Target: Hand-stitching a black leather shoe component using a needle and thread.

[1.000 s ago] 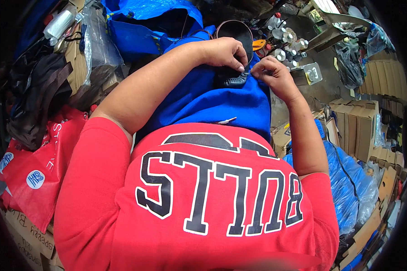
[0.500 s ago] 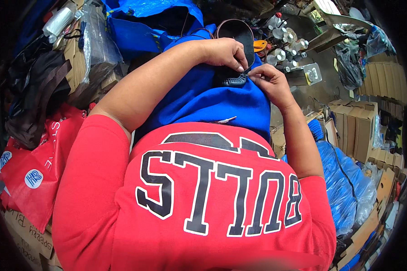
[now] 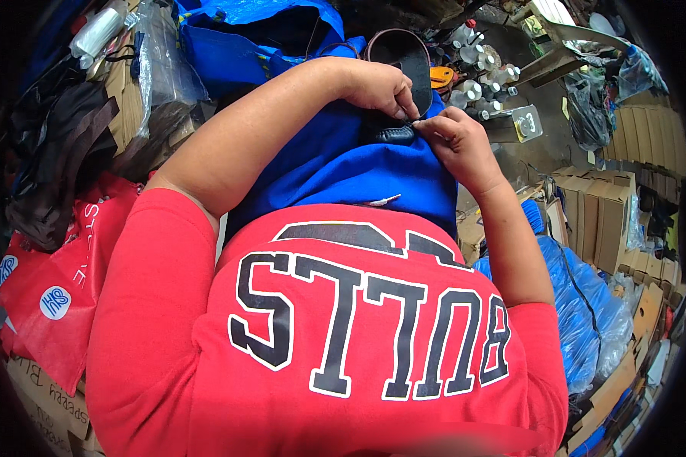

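Note:
On the blue cloth [image 3: 358,177] over my lap lies a small black leather shoe [image 3: 395,135], with a puckered seam along its edge. Much of it is hidden under my left hand [image 3: 379,90], whose fingers are closed in a pinch at its far edge. At the shoe's right end, the thumb and forefinger of my right hand [image 3: 459,142] are pinched together close to the left fingertips. Whatever is between the right fingers is too small to make out.
Beyond my hands stands a dark oval container [image 3: 400,52] with a brown rim. Several bottles [image 3: 486,76] and a metal can [image 3: 517,124] are at the far right. A blue bag [image 3: 251,47] is far left, a red bag [image 3: 57,282] nearer left, cardboard boxes [image 3: 598,213] right.
Both hands have shifted slightly; the right fingertips moved a little left, closer to the left ones. The shoe's seam sits a bit more to the left and is turned slightly.

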Action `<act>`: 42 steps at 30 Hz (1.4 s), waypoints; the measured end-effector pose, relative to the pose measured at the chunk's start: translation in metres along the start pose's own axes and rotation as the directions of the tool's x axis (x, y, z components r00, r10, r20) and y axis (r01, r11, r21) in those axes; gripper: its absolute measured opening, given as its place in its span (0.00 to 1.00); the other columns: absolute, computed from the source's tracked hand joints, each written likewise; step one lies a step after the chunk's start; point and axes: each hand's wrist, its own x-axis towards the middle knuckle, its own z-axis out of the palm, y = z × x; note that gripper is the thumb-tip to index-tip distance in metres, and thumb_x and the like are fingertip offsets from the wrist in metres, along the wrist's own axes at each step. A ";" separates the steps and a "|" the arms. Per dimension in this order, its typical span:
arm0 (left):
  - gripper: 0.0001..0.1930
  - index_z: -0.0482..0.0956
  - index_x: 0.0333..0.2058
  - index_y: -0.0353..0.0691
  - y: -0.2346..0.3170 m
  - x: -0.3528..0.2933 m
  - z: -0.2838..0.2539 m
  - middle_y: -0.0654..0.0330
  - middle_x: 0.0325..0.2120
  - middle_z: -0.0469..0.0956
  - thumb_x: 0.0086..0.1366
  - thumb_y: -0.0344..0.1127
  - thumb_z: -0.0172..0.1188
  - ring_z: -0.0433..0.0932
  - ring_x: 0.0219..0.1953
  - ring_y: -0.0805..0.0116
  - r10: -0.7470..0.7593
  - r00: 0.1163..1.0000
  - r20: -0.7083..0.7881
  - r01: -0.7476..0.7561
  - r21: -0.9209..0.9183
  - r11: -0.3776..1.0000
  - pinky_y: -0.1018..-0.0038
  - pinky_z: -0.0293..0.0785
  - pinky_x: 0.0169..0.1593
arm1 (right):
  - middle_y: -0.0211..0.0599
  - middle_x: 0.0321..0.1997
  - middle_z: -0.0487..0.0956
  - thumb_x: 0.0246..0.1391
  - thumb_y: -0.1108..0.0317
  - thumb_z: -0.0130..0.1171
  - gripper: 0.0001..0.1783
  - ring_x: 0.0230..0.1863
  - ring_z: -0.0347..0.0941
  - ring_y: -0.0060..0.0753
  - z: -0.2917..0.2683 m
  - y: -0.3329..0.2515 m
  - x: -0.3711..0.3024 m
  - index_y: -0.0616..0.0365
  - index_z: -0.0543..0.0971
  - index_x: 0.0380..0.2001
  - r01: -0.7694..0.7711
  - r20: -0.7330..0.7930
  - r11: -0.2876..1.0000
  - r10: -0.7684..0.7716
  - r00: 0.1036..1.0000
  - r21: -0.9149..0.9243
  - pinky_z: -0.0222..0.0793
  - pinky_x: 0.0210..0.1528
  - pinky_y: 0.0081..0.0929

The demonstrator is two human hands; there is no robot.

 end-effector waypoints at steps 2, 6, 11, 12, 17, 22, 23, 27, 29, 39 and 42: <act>0.17 0.80 0.46 0.47 0.003 0.001 -0.001 0.54 0.38 0.75 0.55 0.35 0.61 0.74 0.44 0.61 -0.011 0.999 0.043 0.009 0.055 0.998 0.72 0.68 0.49 | 0.38 0.30 0.74 0.45 0.75 0.58 0.12 0.33 0.75 0.42 -0.006 -0.010 0.004 0.49 0.82 0.34 0.013 0.046 0.994 -0.008 0.999 -0.106 0.71 0.37 0.33; 0.18 0.81 0.44 0.47 0.001 0.001 0.003 0.55 0.37 0.78 0.52 0.33 0.63 0.76 0.41 0.62 0.066 0.998 0.006 -0.067 0.115 0.991 0.72 0.70 0.46 | 0.46 0.35 0.74 0.48 0.74 0.51 0.12 0.38 0.74 0.49 -0.011 -0.031 0.019 0.48 0.82 0.32 0.092 0.250 0.875 0.035 0.968 -0.475 0.71 0.43 0.40; 0.13 0.83 0.34 0.43 -0.015 0.013 0.013 0.59 0.30 0.75 0.47 0.30 0.67 0.74 0.38 0.63 0.037 0.983 -0.177 -0.043 -0.029 0.999 0.71 0.70 0.44 | 0.45 0.33 0.75 0.47 0.73 0.56 0.10 0.38 0.74 0.48 -0.001 -0.018 0.019 0.49 0.82 0.33 -0.017 0.157 0.955 0.066 0.985 -0.295 0.71 0.42 0.38; 0.13 0.83 0.34 0.43 -0.017 0.014 0.013 0.59 0.30 0.75 0.47 0.30 0.67 0.74 0.38 0.63 0.035 0.983 -0.180 -0.041 -0.029 0.999 0.71 0.70 0.44 | 0.45 0.33 0.75 0.47 0.73 0.56 0.10 0.38 0.74 0.48 -0.005 -0.012 0.018 0.49 0.82 0.33 -0.014 0.159 0.956 0.063 0.985 -0.295 0.71 0.42 0.38; 0.11 0.82 0.30 0.44 -0.014 0.011 0.015 0.59 0.34 0.74 0.44 0.31 0.69 0.74 0.41 0.63 0.095 0.953 -0.288 -0.084 0.053 0.995 0.71 0.71 0.44 | 0.46 0.29 0.78 0.45 0.70 0.61 0.08 0.35 0.76 0.48 0.003 -0.011 0.024 0.54 0.82 0.32 -0.101 0.131 0.981 0.123 0.984 -0.164 0.71 0.40 0.37; 0.18 0.77 0.35 0.42 0.023 -0.014 0.034 0.56 0.39 0.71 0.42 0.30 0.70 0.75 0.39 0.53 0.026 0.702 -0.712 0.164 0.197 0.967 0.63 0.73 0.42 | 0.26 0.22 0.75 0.50 0.68 0.63 0.08 0.23 0.68 0.17 0.004 0.004 0.009 0.59 0.80 0.33 -0.354 0.131 0.882 0.329 0.935 0.311 0.63 0.26 0.19; 0.18 0.77 0.35 0.42 0.018 -0.021 0.037 0.56 0.39 0.71 0.42 0.30 0.70 0.75 0.39 0.53 0.021 0.698 -0.716 0.173 0.196 0.965 0.63 0.73 0.42 | 0.19 0.22 0.72 0.53 0.64 0.62 0.09 0.23 0.62 0.10 0.000 0.003 0.004 0.59 0.80 0.31 -0.409 0.220 0.758 0.344 0.913 0.509 0.58 0.25 0.14; 0.10 0.78 0.34 0.43 0.007 -0.037 0.045 0.54 0.38 0.74 0.50 0.33 0.64 0.77 0.37 0.52 0.071 0.855 -0.514 0.116 0.323 0.939 0.61 0.74 0.41 | 0.18 0.20 0.64 0.59 0.62 0.54 0.13 0.19 0.56 0.11 -0.037 0.042 -0.039 0.56 0.77 0.43 -0.156 0.123 0.139 0.220 0.968 0.978 0.53 0.26 0.15; 0.08 0.76 0.31 0.39 0.011 -0.037 0.039 0.54 0.30 0.76 0.50 0.29 0.62 0.77 0.36 0.53 0.011 0.912 -0.411 0.134 0.322 0.937 0.63 0.73 0.40 | 0.18 0.18 0.61 0.62 0.60 0.49 0.17 0.16 0.53 0.10 -0.060 0.052 -0.060 0.54 0.72 0.52 0.114 -0.087 -0.234 0.122 0.989 0.966 0.50 0.25 0.14; 0.15 0.76 0.38 0.39 -0.009 -0.058 0.012 0.53 0.38 0.79 0.70 0.43 0.45 0.77 0.43 0.60 -0.402 0.686 -0.606 -0.457 -0.789 0.411 0.66 0.69 0.50 | 0.19 0.26 0.76 0.59 0.61 0.54 0.19 0.24 0.68 0.21 -0.055 0.066 -0.096 0.58 0.76 0.50 -0.546 0.171 0.742 0.524 0.834 0.391 0.64 0.28 0.25; 0.20 0.72 0.26 0.42 0.020 -0.039 0.023 0.60 0.24 0.76 0.72 0.46 0.39 0.77 0.32 0.68 -0.346 0.761 -0.549 -0.583 -0.813 0.008 0.70 0.69 0.45 | 0.46 0.26 0.78 0.59 0.56 0.52 0.17 0.28 0.74 0.41 -0.019 0.081 -0.096 0.59 0.80 0.34 -0.545 0.125 0.837 0.546 0.828 -0.048 0.67 0.34 0.33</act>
